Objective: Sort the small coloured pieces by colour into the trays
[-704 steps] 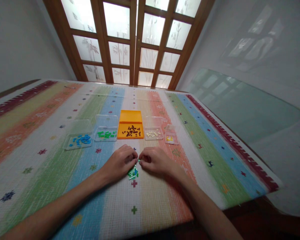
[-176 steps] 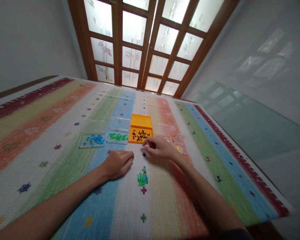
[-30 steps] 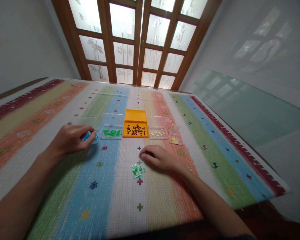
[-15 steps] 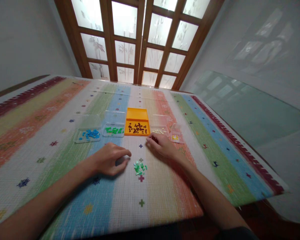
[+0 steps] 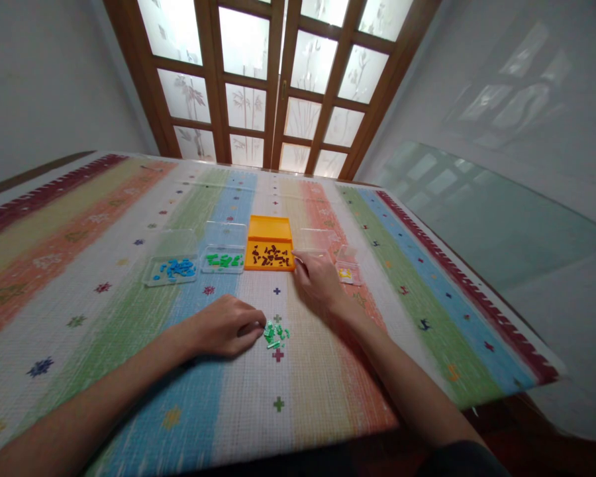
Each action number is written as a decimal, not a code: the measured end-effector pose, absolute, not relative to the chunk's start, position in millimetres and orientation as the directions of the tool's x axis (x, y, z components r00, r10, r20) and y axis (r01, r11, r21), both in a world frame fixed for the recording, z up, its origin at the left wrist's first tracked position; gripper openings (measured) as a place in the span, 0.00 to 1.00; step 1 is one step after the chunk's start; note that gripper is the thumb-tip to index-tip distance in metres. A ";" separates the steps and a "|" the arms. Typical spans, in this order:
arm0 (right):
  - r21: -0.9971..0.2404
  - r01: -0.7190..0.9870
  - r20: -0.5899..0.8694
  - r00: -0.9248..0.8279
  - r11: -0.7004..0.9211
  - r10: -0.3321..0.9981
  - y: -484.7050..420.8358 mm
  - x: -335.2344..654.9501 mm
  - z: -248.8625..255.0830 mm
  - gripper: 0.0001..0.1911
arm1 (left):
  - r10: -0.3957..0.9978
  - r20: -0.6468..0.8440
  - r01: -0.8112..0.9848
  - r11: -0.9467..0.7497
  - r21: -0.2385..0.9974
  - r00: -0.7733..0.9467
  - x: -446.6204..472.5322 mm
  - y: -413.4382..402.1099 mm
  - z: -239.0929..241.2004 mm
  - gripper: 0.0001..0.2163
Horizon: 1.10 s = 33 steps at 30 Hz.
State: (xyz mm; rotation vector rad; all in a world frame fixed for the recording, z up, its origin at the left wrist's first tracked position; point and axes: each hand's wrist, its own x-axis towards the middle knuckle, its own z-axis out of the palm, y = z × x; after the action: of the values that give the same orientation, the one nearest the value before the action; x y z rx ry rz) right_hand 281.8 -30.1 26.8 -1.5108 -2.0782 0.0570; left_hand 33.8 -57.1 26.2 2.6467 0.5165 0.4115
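My left hand (image 5: 224, 326) curls, fingertips touching the green brick pile (image 5: 275, 333); right hand (image 5: 316, 283) covers the far clear tray, grip unclear.

Row of five trays blocks the far side: blue tray (image 5: 171, 271), green tray (image 5: 223, 260), orange tray (image 5: 269, 255), then a clear tray under my right hand (image 5: 318, 286) and the small yellow tray (image 5: 346, 272), all close together with raised lids behind. I can't tell the gaps between them. Green pile (image 5: 275, 333) sits just beside my left hand (image 5: 227, 327). Open cloth between pile and trays, and wide free cloth (image 5: 79, 278) left, right and near edge.
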 end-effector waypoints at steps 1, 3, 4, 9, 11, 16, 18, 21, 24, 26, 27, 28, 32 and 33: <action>-0.358 0.861 0.420 -0.198 0.362 0.886 -32.9 283.7 26.2 0.17 | 0.420 0.203 0.297 -0.842 0.450 0.884 33.9 -57.2 26.0 0.10; -0.381 0.850 0.418 -0.192 0.363 0.888 -39.5 287.5 25.3 0.16 | 0.428 0.205 0.297 -0.834 0.465 0.880 34.0 -57.4 25.5 0.10; -0.394 0.843 0.411 -0.194 0.366 0.891 -42.9 289.2 24.9 0.15 | 0.427 0.205 0.292 -0.830 0.475 0.881 34.0 -57.5 25.3 0.10; -0.463 0.788 0.386 -0.232 0.405 0.893 -55.0 289.5 21.8 0.12 | 0.414 0.189 0.269 -0.813 0.516 0.890 34.1 -58.0 26.1 0.10; -0.477 0.766 0.390 -0.255 0.430 0.885 -57.1 286.4 19.7 0.12 | 0.419 0.176 0.277 -0.808 0.519 0.891 33.7 -58.3 27.9 0.09; -0.476 0.739 0.410 -0.292 0.476 0.864 -61.2 279.4 15.3 0.11 | 0.469 0.136 0.332 -0.775 0.538 0.873 31.9 -58.8 31.1 0.07; -0.483 0.727 0.410 -0.305 0.488 0.860 -63.0 278.1 14.2 0.11 | 0.464 0.132 0.331 -0.777 0.536 0.876 32.2 -58.9 30.3 0.07; -0.498 0.714 0.393 -0.320 0.492 0.862 -64.6 277.2 12.2 0.11 | 0.442 0.143 0.310 -0.791 0.528 0.886 33.3 -59.2 28.1 0.07; -0.507 0.703 0.369 -0.345 0.498 0.863 -65.0 276.5 10.3 0.11 | 0.442 0.146 0.307 -0.791 0.529 0.885 34.0 -59.5 27.2 0.08; -0.526 0.677 0.358 -0.372 0.515 0.856 -65.7 275.4 10.7 0.11 | 0.447 0.143 0.313 -0.788 0.531 0.883 33.9 -60.0 27.5 0.08; -0.543 0.658 0.350 -0.388 0.522 0.853 -66.6 274.4 11.8 0.11 | 0.449 0.141 0.315 -0.787 0.531 0.882 33.8 -60.3 27.7 0.08; -0.565 0.637 0.337 -0.401 0.524 0.852 -67.8 273.1 13.5 0.11 | 0.451 0.138 0.319 -0.786 0.529 0.882 33.8 -60.8 27.9 0.08; -0.663 0.583 0.236 -0.432 0.469 0.871 -74.3 266.3 22.1 0.11 | 0.445 0.135 0.317 -0.790 0.525 0.885 35.1 -63.0 26.7 0.08; -0.678 0.578 0.218 -0.432 0.454 0.875 -75.7 264.7 23.6 0.11 | 0.441 0.138 0.311 -0.791 0.527 0.887 35.5 -63.1 26.3 0.09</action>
State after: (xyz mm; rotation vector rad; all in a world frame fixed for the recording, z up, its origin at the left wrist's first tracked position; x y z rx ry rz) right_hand 264.7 -75.7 23.6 -1.2098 -2.1536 0.7027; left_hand 35.5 -63.1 26.3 2.5478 0.5456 0.3481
